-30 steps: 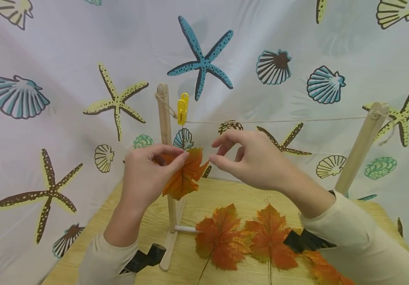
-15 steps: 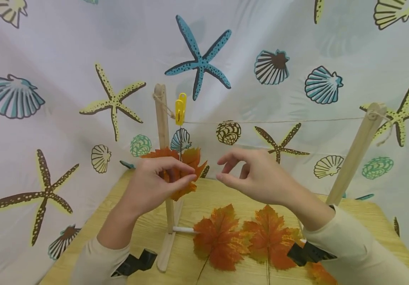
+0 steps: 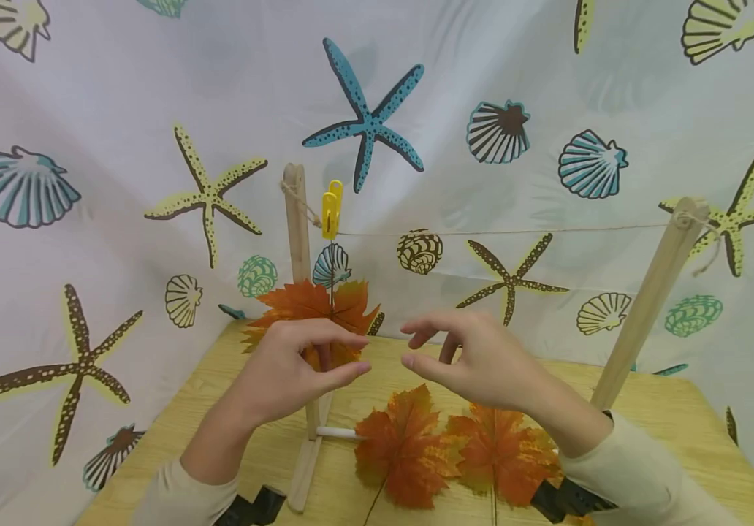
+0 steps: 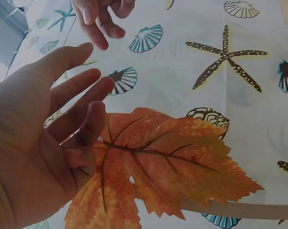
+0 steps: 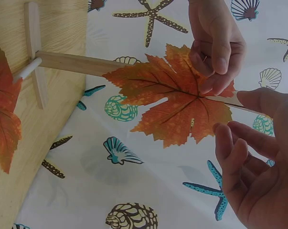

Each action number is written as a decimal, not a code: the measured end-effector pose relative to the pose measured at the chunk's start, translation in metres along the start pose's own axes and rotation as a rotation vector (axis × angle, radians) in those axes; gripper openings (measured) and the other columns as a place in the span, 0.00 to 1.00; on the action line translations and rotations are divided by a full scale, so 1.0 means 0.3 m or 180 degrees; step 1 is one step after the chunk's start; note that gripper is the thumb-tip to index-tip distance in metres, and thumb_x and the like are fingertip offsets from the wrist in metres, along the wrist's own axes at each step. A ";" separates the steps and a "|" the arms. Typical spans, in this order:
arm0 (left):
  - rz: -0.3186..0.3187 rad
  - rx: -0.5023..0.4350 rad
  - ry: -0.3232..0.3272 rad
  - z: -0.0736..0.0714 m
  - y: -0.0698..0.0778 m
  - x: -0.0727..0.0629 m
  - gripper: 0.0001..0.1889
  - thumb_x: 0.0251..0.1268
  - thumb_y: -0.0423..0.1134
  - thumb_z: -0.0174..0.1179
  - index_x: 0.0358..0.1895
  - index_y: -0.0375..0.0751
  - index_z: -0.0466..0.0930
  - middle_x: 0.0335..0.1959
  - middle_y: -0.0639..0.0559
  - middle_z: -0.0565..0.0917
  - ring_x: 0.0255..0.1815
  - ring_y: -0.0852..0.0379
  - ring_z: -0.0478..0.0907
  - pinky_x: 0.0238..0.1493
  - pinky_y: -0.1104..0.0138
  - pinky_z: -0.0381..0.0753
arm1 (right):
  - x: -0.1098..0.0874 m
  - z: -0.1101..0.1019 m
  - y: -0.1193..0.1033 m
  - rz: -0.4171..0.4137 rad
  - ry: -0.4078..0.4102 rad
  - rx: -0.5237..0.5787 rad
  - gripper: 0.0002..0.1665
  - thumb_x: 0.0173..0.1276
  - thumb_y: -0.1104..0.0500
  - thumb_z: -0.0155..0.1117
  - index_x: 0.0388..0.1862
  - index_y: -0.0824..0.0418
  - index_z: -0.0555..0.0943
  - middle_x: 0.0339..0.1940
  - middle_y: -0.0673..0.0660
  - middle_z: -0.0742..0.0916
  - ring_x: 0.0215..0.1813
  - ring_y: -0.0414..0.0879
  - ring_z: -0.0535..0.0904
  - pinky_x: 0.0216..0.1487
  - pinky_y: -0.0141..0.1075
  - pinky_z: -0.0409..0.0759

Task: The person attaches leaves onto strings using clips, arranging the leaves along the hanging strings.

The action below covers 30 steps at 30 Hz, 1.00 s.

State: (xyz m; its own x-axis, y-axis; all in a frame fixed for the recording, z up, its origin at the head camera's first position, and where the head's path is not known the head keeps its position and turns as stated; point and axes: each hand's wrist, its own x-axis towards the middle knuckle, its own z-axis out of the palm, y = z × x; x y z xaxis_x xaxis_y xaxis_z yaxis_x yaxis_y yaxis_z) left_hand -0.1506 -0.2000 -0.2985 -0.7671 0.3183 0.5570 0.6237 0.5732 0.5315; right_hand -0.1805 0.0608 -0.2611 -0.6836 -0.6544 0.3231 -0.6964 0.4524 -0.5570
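Observation:
An orange artificial maple leaf (image 3: 351, 301) hangs by its stem from a yellow clothespin (image 3: 331, 212) on a thin string (image 3: 482, 232) in the head view. My left hand (image 3: 298, 365) is in front of the leaf, fingers loosely bent and apart, holding nothing. In the left wrist view the leaf (image 4: 158, 157) spreads behind that hand's fingers. My right hand (image 3: 475, 358) hovers to the right with thumb and fingers parted and nothing between them. The right wrist view shows the leaf (image 5: 167, 90) beyond both hands.
Two more orange maple leaves (image 3: 406, 449) (image 3: 498, 453) lie on the wooden table (image 3: 219, 409). A wooden post (image 3: 298, 219) carries the string at left, another post (image 3: 646, 307) at right. A white rod (image 3: 337, 432) joins the stand low down. Shell-patterned cloth (image 3: 482, 58) hangs behind.
My left hand has let go of the hanging leaf and moved down and slightly right. My right hand has lowered too. The leaf now hangs spread out from the clothespin.

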 end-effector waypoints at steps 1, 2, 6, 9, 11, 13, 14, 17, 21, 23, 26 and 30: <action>0.0047 0.0070 -0.0036 0.010 0.002 -0.005 0.12 0.58 0.43 0.74 0.45 0.54 0.89 0.35 0.62 0.87 0.24 0.68 0.73 0.26 0.70 0.76 | -0.006 0.007 0.006 -0.0011 0.0027 -0.0014 0.17 0.69 0.51 0.68 0.55 0.52 0.84 0.44 0.50 0.90 0.26 0.33 0.79 0.25 0.32 0.78; 0.0088 0.0140 -0.0070 0.020 0.004 -0.011 0.12 0.58 0.45 0.73 0.46 0.53 0.89 0.38 0.63 0.88 0.25 0.68 0.74 0.27 0.71 0.77 | -0.013 0.013 0.013 -0.0031 0.0049 -0.0037 0.17 0.69 0.51 0.68 0.55 0.52 0.84 0.44 0.50 0.89 0.28 0.33 0.80 0.26 0.32 0.79; 0.0172 0.0317 -0.0158 0.061 0.012 -0.030 0.14 0.59 0.48 0.73 0.48 0.53 0.88 0.41 0.63 0.87 0.31 0.69 0.74 0.33 0.72 0.79 | -0.039 0.035 0.035 -0.0051 0.0080 -0.0101 0.16 0.68 0.52 0.69 0.53 0.53 0.85 0.45 0.50 0.89 0.30 0.32 0.80 0.31 0.30 0.79; 0.0150 0.0281 -0.0144 0.080 0.005 -0.030 0.14 0.58 0.46 0.73 0.47 0.52 0.89 0.40 0.62 0.87 0.32 0.69 0.76 0.34 0.72 0.80 | -0.049 0.043 0.049 -0.0075 0.0095 -0.0097 0.16 0.68 0.52 0.69 0.53 0.54 0.85 0.44 0.51 0.89 0.30 0.33 0.79 0.31 0.30 0.79; 0.0112 0.0185 -0.0135 0.090 -0.008 -0.031 0.13 0.58 0.45 0.74 0.46 0.51 0.89 0.40 0.62 0.88 0.32 0.68 0.77 0.35 0.71 0.80 | -0.055 0.047 0.059 -0.0048 0.0072 -0.0031 0.16 0.69 0.52 0.69 0.53 0.54 0.85 0.44 0.51 0.89 0.31 0.33 0.80 0.31 0.30 0.79; 0.0056 -0.0015 -0.0171 0.102 -0.025 -0.038 0.11 0.58 0.43 0.73 0.45 0.52 0.89 0.39 0.62 0.88 0.33 0.68 0.77 0.33 0.71 0.78 | -0.067 0.054 0.069 0.0027 0.0021 0.0078 0.16 0.69 0.51 0.69 0.53 0.53 0.85 0.43 0.51 0.89 0.31 0.34 0.80 0.28 0.31 0.79; 0.0003 -0.0142 -0.0202 0.109 -0.033 -0.043 0.11 0.58 0.43 0.73 0.45 0.53 0.89 0.39 0.63 0.88 0.33 0.67 0.77 0.32 0.71 0.77 | -0.075 0.058 0.075 0.0089 -0.0012 0.0151 0.16 0.69 0.51 0.69 0.53 0.52 0.85 0.43 0.51 0.89 0.31 0.34 0.80 0.27 0.31 0.79; -0.0151 -0.0536 -0.0292 0.133 -0.058 -0.063 0.09 0.60 0.43 0.72 0.44 0.55 0.89 0.39 0.63 0.88 0.33 0.65 0.78 0.28 0.71 0.73 | -0.104 0.073 0.089 0.0253 -0.0093 0.0352 0.15 0.68 0.50 0.69 0.52 0.50 0.84 0.43 0.49 0.89 0.30 0.35 0.81 0.24 0.32 0.79; -0.0276 -0.0742 -0.0356 0.153 -0.080 -0.081 0.09 0.61 0.45 0.71 0.44 0.58 0.88 0.39 0.64 0.88 0.32 0.63 0.78 0.27 0.71 0.71 | -0.130 0.092 0.102 0.0292 -0.0099 0.0500 0.15 0.68 0.49 0.69 0.52 0.49 0.84 0.43 0.46 0.89 0.29 0.36 0.80 0.24 0.33 0.79; -0.0235 -0.0759 -0.0383 0.157 -0.086 -0.084 0.08 0.62 0.44 0.70 0.44 0.58 0.88 0.38 0.63 0.88 0.32 0.63 0.78 0.27 0.71 0.71 | -0.136 0.099 0.107 0.0280 -0.0098 0.0540 0.15 0.69 0.50 0.69 0.52 0.50 0.84 0.43 0.47 0.89 0.29 0.36 0.81 0.24 0.33 0.79; -0.0152 -0.0773 -0.0412 0.162 -0.092 -0.082 0.08 0.63 0.44 0.70 0.44 0.57 0.89 0.38 0.63 0.88 0.31 0.64 0.77 0.26 0.72 0.70 | -0.141 0.108 0.112 0.0261 -0.0103 0.0582 0.14 0.69 0.51 0.69 0.52 0.51 0.85 0.43 0.48 0.89 0.28 0.36 0.80 0.24 0.33 0.79; -0.0193 -0.0775 -0.0425 0.168 -0.100 -0.086 0.09 0.63 0.44 0.70 0.45 0.57 0.88 0.39 0.62 0.88 0.30 0.64 0.77 0.26 0.72 0.71 | -0.151 0.117 0.120 0.0273 -0.0154 0.0682 0.14 0.69 0.50 0.68 0.51 0.51 0.85 0.43 0.49 0.88 0.28 0.36 0.80 0.24 0.33 0.78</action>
State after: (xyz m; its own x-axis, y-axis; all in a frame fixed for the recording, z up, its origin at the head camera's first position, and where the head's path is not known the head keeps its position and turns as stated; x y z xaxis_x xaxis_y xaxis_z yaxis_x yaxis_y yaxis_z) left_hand -0.1570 -0.1873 -0.3610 -0.8071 0.3948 0.4391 0.5813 0.4011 0.7079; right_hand -0.1671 0.0857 -0.3227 -0.7235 -0.6496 0.2335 -0.5705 0.3722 -0.7322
